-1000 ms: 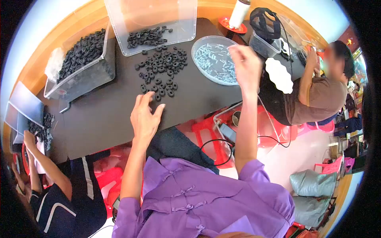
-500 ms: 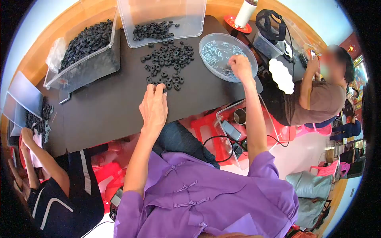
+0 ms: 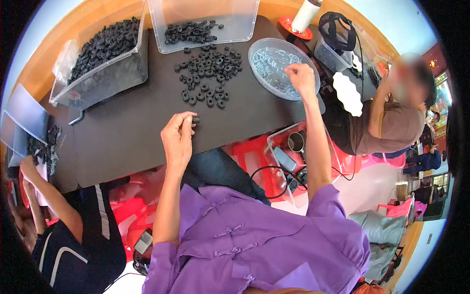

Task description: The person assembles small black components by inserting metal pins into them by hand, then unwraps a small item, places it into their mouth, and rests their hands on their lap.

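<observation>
My left hand [image 3: 177, 139] is closed in a pinch on a small black ring-shaped part [image 3: 196, 119] just above the near side of the dark table. Beyond it lies a loose spread of similar black parts [image 3: 210, 66]. Over the round clear plastic tray [image 3: 280, 95] hovers my right hand [image 3: 301, 78], thumb and fingertips pressed together. Whatever may be between those fingertips is too small to make out. Tiny shiny pieces [image 3: 267, 61] are scattered across the tray's bottom.
A clear bin [image 3: 105, 90] heaped with black parts stands at the back left. Another clear bin [image 3: 205, 12] lies on its side behind the spread. Co-workers sit left and right. A white cylinder [image 3: 306, 17] stands near the wall, and a box of odds and ends [image 3: 313, 169] is below the table.
My left hand has drawn back from the near edge of the spread toward me, with a black ring-shaped part in its fingers. My right hand remains over the tray, slightly lifted.
</observation>
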`<state>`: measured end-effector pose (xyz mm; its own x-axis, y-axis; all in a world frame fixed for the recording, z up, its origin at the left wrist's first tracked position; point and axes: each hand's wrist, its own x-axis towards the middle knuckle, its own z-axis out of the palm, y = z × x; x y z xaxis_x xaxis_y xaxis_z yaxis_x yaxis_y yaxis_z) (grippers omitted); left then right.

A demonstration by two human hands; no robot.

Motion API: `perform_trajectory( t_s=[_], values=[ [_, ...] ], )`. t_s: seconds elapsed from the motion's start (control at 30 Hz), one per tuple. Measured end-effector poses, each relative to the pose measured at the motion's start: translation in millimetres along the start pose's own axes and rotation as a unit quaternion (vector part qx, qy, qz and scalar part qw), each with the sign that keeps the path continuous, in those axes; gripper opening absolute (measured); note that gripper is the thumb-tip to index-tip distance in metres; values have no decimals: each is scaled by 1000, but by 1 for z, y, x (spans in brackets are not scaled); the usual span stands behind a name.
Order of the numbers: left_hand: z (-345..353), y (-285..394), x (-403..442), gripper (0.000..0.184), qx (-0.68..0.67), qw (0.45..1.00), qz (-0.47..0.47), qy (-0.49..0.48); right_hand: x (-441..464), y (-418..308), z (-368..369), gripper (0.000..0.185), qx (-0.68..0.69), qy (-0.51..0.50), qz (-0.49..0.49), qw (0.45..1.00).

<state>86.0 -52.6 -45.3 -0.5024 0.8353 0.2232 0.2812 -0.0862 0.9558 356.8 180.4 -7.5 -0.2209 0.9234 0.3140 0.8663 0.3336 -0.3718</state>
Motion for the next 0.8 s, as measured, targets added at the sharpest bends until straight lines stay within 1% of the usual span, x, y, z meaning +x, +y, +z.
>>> perform_trajectory(
  t_s=[0.07,0.13,0.2,0.23,0.27,0.3,0.33,0.37,0.47,0.5,0.53,0.57,0.63,0.67,0.73,0.8],
  values=[
    [-2,5,-4,17,-2,1000,-15,-7,-5,-3,-3,16,64,16,25,998],
    [-1,6,-4,17,-9,1000,-27,-4,-2,3,-1,17,73,11,26,997],
    [0,5,-4,17,-18,999,-41,2,0,7,1,16,212,-37,71,974],
    [-2,4,-4,18,-36,998,-49,-6,-2,8,0,16,211,-39,71,974],
    [-4,2,-3,18,-53,997,-58,-13,-4,7,-1,16,314,-49,70,946],
    [-4,1,-3,18,-51,997,-61,-7,-6,2,-3,16,415,-60,68,905],
    [-5,-2,-1,18,-105,993,-47,-16,-8,-4,-5,17,444,-66,71,891],
    [-8,-6,-2,18,-156,987,-36,-22,-10,-10,-4,16,452,-70,54,888],
    [-11,-8,1,19,-215,975,-50,-25,-28,-52,3,14,475,-93,23,875],
    [-12,-9,1,19,-227,972,-53,-27,-36,-67,7,16,493,-118,-5,862],
    [-13,-8,0,19,-233,971,-51,-28,-45,-81,12,18,510,-140,-31,848],
    [-15,-5,0,19,-239,969,-49,-32,-55,-97,18,15,519,-144,-43,842],
    [-15,-9,0,19,-242,969,-46,-34,-75,-129,20,13,482,-171,-61,857],
    [-16,-8,0,19,-248,967,-51,-35,-84,-139,30,13,524,-168,-68,832],
    [-16,-7,0,19,-253,965,-56,-37,-100,-157,38,11,523,-191,-65,828],
    [-17,-9,0,19,-264,962,-57,-42,-112,-169,46,10,525,-188,-66,828]
  ],
)
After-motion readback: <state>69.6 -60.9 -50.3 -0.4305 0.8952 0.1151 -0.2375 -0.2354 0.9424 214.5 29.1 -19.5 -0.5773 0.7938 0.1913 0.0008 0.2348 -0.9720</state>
